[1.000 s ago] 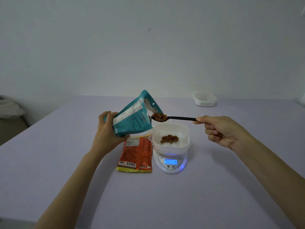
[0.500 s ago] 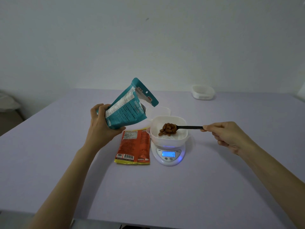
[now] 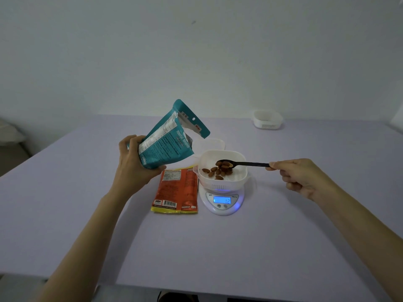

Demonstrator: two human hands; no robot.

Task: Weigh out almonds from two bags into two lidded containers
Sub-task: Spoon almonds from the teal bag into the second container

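My left hand (image 3: 135, 164) grips an opened teal almond bag (image 3: 169, 142), held tilted above the table with its mouth toward the right. My right hand (image 3: 298, 177) pinches the handle end of a black spoon (image 3: 246, 164). The spoon's bowl hangs over a white container (image 3: 222, 168) and almonds (image 3: 219, 168) lie beneath it. That container stands on a white digital scale (image 3: 222, 201) whose blue display is lit. An orange almond bag (image 3: 176, 190) lies flat left of the scale. A second white container (image 3: 267, 119) sits at the far right.
A translucent lid (image 3: 209, 144) lies behind the scale, partly hidden by the teal bag. The lilac table (image 3: 239, 247) ends at a near edge at the bottom of the view. A grey wall rises behind the table.
The spoon came down from the teal bag's mouth to the container and tipped its almonds in. More almonds now lie in the container and the scale reading rose. The bag moved slightly left.
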